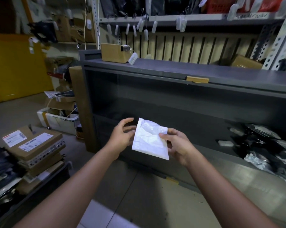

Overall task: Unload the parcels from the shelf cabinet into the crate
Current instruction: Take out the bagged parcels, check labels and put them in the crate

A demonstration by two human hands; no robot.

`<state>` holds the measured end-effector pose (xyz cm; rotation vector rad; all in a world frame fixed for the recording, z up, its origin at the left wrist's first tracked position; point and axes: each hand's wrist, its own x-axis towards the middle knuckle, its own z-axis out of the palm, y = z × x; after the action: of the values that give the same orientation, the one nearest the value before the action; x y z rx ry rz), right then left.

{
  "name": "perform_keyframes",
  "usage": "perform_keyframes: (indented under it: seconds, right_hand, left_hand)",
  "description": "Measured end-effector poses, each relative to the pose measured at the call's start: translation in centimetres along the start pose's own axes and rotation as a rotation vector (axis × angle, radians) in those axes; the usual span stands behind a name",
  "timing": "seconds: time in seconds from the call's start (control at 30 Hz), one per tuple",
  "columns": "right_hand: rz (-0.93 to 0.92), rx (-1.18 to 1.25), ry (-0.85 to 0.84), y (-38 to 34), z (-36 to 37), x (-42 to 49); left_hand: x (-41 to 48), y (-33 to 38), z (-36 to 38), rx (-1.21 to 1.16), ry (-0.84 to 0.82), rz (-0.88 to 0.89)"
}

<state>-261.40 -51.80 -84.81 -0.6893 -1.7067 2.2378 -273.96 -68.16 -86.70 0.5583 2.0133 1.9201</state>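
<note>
The white parcel [149,139] is pinched by the right hand [178,145], with the open left hand [122,135] nearer the crate [53,181].

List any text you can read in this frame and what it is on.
Nothing is legible.
Shipping labels on the stacked cardboard boxes: too small and blurred.
Handwriting on the upper shelf edge: blurred.
White parcel: no print shows.

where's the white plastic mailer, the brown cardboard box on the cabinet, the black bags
white plastic mailer [148,142], head view, its middle
brown cardboard box [113,55], head view, front face
black plastic bags [257,131], head view, top of pile
</note>
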Motion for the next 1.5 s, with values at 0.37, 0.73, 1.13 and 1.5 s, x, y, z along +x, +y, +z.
perform_keyframes:
  seconds: [0.37,0.73,1.13,1.5]
  right_hand:
    - [-0.184,-0.09,0.033,0.1,0.4,0.7]
    - [-0.241,-0.343,-0.073,1.6,1.0,1.3]
    - [-0.136,-0.165,-0.021,2.4,1.9,1.2]
    - [-0.105,-0.087,0.05,3.4,3.5,1.6]
  left_hand:
    - [-0.9,1.7,-0.9,0.112,-0.088,-0.413]
    - [-1.2,2.0,-0.3,-0.241,-0.162,-0.48]
    - [-0.3,1.0,-1.1,-0.043,-0.036,-0.168]
    - [-0.8,0.3,-1.8,0.002,-0.078,-0.128]
